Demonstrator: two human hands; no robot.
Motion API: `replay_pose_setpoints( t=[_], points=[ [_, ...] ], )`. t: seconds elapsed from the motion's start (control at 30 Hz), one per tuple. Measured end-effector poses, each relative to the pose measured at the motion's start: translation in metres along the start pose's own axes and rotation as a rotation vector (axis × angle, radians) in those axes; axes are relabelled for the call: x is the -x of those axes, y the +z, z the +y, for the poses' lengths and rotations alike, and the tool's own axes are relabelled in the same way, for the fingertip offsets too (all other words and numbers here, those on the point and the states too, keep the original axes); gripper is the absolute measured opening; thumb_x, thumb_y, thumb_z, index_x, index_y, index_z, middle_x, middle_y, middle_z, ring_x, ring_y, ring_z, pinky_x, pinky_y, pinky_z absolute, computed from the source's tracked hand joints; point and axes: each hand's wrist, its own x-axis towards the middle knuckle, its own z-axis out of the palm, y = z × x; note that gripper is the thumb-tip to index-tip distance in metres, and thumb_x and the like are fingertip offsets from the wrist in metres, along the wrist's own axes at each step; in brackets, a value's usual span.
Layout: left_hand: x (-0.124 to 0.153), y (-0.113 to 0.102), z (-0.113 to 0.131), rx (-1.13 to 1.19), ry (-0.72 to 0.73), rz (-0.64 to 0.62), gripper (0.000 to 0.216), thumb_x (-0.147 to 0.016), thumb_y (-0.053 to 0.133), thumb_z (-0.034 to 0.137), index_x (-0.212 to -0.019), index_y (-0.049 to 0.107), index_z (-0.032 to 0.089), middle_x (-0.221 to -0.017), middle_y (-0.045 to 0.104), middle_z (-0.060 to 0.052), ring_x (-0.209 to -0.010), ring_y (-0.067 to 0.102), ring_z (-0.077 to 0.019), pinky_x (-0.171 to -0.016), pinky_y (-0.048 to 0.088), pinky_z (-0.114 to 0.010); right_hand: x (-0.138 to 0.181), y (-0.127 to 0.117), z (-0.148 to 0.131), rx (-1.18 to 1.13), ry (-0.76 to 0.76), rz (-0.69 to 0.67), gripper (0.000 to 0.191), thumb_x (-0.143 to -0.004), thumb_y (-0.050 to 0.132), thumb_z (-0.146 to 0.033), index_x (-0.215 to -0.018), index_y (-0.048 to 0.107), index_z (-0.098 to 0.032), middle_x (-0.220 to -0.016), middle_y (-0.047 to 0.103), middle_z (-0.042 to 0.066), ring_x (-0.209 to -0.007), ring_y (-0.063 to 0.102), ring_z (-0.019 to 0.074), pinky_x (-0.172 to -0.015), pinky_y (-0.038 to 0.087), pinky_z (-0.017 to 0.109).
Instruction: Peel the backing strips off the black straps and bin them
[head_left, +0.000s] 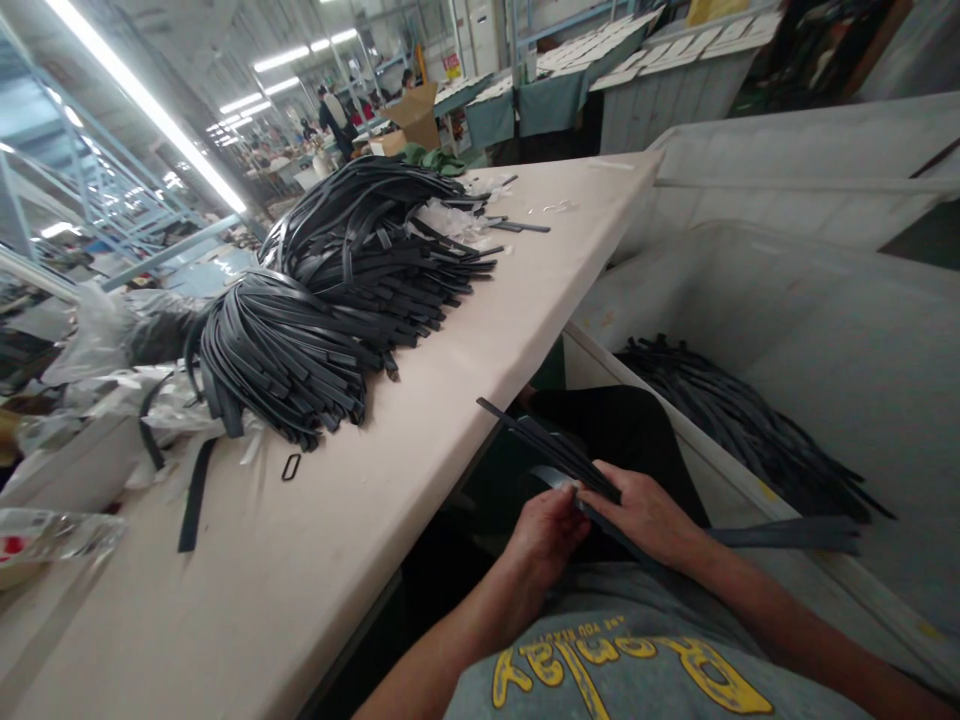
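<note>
— Down below the desk (315, 560) edge, in the lap, I've got both hands on a few black straps (551, 447). What do you see of the grip?

— Your left hand (546, 535) has its fingers curled shut around the near end of the straps. Your right hand (646, 515) lies just beside it, touching, its fingers closed flat over the same straps.

— And where do the straps run from there?

— Their far ends stick up and away from the hands, past the desk edge. One strap's end (787, 533) trails out to the right of your right hand, over the bin (825, 330).

— What's around me?

— Ahead and to the left of the left hand, a big pile of black straps (337, 290) lies on the desk. A small black ring (291, 467) lies near it. To the right of the right hand, more straps (750, 420) lie inside the bin.
</note>
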Motion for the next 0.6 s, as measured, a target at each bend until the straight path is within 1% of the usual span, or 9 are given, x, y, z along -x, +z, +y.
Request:
replay_pose_setpoints(
  t=[0.03, 0.07, 0.13, 0.2, 0.23, 0.3, 0.4, 0.5, 0.6],
  points=[
    [-0.001, -0.002, 0.003, 0.011, 0.004, -0.005, 0.016, -0.078, 0.074, 0.028, -0.083, 0.069, 0.013, -0.074, 0.069, -0.002, -0.064, 0.064, -0.0107, -0.066, 0.049, -0.021, 0.002, -0.003, 0.003, -0.068, -0.022, -0.044, 0.033, -0.09, 0.054, -0.05, -0.098, 0.067, -0.021, -0.094, 0.07, 0.006, -0.097, 0.064, 0.0304, -0.085, 0.05, 0.038],
    [-0.001, -0.003, 0.006, 0.022, 0.001, -0.012, 0.016, -0.081, 0.072, 0.028, -0.084, 0.069, 0.013, -0.076, 0.07, -0.003, -0.067, 0.065, -0.0114, -0.067, 0.05, -0.022, 0.005, -0.006, 0.006, -0.134, -0.025, -0.098, 0.034, -0.091, 0.054, -0.05, -0.099, 0.068, -0.02, -0.092, 0.07, 0.005, -0.093, 0.065, 0.029, -0.083, 0.05, 0.036],
    [-0.003, -0.005, 0.012, 0.04, -0.018, 0.002, 0.016, -0.085, 0.067, 0.028, -0.085, 0.069, 0.012, -0.078, 0.07, -0.005, -0.069, 0.066, -0.0128, -0.067, 0.05, -0.022, 0.016, -0.014, 0.011, -0.229, 0.03, -0.196, 0.038, -0.09, 0.055, -0.051, -0.101, 0.068, -0.017, -0.075, 0.068, 0.003, -0.074, 0.065, 0.0248, -0.069, 0.051, 0.033],
    [-0.002, -0.004, 0.017, 0.05, -0.034, 0.041, 0.017, -0.088, 0.062, 0.027, -0.084, 0.068, 0.011, -0.075, 0.07, -0.006, -0.068, 0.067, -0.0133, -0.066, 0.051, -0.023, 0.028, -0.019, 0.012, -0.248, 0.086, -0.227, 0.038, -0.089, 0.057, -0.049, -0.103, 0.068, -0.015, -0.062, 0.062, 0.0, -0.055, 0.058, 0.0199, -0.055, 0.047, 0.029],
    [-0.001, -0.003, 0.018, 0.055, -0.041, 0.053, 0.017, -0.089, 0.062, 0.025, -0.084, 0.068, 0.011, -0.074, 0.069, -0.006, -0.067, 0.067, -0.0132, -0.065, 0.051, -0.023, 0.032, -0.02, 0.009, -0.232, 0.068, -0.221, 0.035, -0.089, 0.056, -0.047, -0.102, 0.067, -0.016, -0.063, 0.062, 0.0, -0.054, 0.057, 0.0187, -0.053, 0.045, 0.028],
    [0.002, 0.0, 0.019, 0.081, -0.048, 0.021, 0.015, -0.089, 0.061, 0.022, -0.086, 0.068, 0.01, -0.077, 0.07, -0.006, -0.068, 0.067, -0.0133, -0.066, 0.051, -0.023, 0.035, -0.02, 0.001, -0.182, -0.074, -0.18, 0.028, -0.09, 0.056, -0.041, -0.097, 0.068, -0.018, -0.077, 0.066, 0.003, -0.064, 0.06, 0.0199, -0.06, 0.048, 0.029],
    [0.006, 0.002, 0.016, 0.125, -0.036, -0.108, 0.016, -0.088, 0.062, 0.021, -0.086, 0.07, 0.007, -0.08, 0.07, -0.008, -0.07, 0.066, -0.0132, -0.065, 0.052, -0.022, 0.03, -0.014, -0.011, -0.1, -0.32, -0.121, 0.025, -0.091, 0.054, -0.039, -0.092, 0.071, -0.021, -0.093, 0.066, 0.007, -0.087, 0.062, 0.0247, -0.078, 0.05, 0.033],
    [0.008, 0.001, 0.013, 0.095, -0.028, -0.164, 0.015, -0.085, 0.065, 0.021, -0.088, 0.071, 0.008, -0.074, 0.069, -0.005, -0.063, 0.063, -0.0111, -0.06, 0.051, -0.02, 0.019, -0.007, -0.011, -0.002, -0.373, -0.035, 0.021, -0.091, 0.053, -0.033, -0.094, 0.073, -0.025, -0.101, 0.065, 0.007, -0.094, 0.063, 0.0248, -0.082, 0.05, 0.033],
    [0.013, 0.003, 0.012, 0.054, -0.039, -0.18, 0.019, -0.083, 0.067, 0.021, -0.097, 0.071, 0.009, -0.077, 0.07, -0.005, -0.065, 0.064, -0.0116, -0.062, 0.052, -0.021, 0.012, -0.002, -0.004, 0.043, -0.404, 0.073, 0.021, -0.09, 0.053, -0.025, -0.097, 0.073, -0.027, -0.121, 0.062, 0.006, -0.107, 0.062, 0.0258, -0.09, 0.049, 0.034]
  ],
)
